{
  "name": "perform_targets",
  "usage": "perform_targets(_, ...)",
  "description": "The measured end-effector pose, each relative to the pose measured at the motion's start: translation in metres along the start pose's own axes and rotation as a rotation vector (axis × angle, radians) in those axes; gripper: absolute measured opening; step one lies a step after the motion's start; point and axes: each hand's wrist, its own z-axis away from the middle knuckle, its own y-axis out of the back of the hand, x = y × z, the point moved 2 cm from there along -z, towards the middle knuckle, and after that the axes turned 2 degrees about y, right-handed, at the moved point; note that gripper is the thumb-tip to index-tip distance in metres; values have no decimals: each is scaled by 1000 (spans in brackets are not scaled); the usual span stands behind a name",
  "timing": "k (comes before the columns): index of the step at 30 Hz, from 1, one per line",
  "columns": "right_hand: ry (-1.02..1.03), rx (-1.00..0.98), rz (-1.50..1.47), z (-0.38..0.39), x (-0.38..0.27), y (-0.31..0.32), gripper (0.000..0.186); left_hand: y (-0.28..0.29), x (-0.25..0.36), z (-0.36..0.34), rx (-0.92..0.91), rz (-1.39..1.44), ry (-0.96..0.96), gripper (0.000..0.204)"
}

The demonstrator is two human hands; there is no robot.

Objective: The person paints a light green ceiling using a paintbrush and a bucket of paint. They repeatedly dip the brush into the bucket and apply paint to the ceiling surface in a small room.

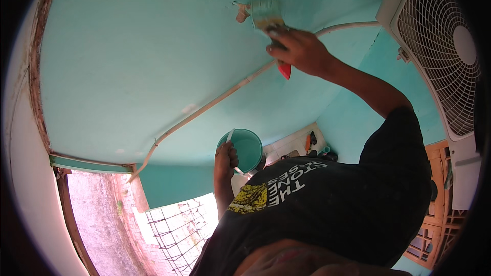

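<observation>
Right hand [303,52] grasped a red-ended paintbrush [268,19], its fingers around the handle and the bristles at the far turquoise wall [128,71]. Left hand [225,160], nearer and to the left, clenched the white handle [231,134] of a teal bucket [249,148]; a beige pipe [220,95] crossed the wall between

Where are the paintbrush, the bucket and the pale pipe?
Paintbrush [267,12]: head view, on the bristles.
Bucket [251,139]: head view, on the inner wall.
Pale pipe [209,105]: head view, on its long stretch across the wall.
</observation>
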Motion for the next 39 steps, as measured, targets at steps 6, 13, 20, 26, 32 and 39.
perform_targets(6, -191, -51, -472, -7, 31, 17, 17, 0, -2, 5, 52, -29, 6, 22)
perform_targets(13, -87, 207, 123, 4, 55, 24, 19, 1, -7, -6, -39, -5, -1, 22)
perform_targets(20, -90, 40, -179, 30, -7, -5, 15, 14, -8, 4, 10, -90, 2, 25)
perform_targets(26, -305, 301, 82, 18, 24, -28, 20, -7, 3, -10, 9, -201, 24, 21)
perform_targets(32, -700, 252, -536, 80, -71, -48, 21, -6, -3, -12, 8, -211, 35, 23)
perform_targets(39, -1791, 354, -1376, 151, -175, -55, 21, -36, -2, -14, -34, -233, 70, 27)
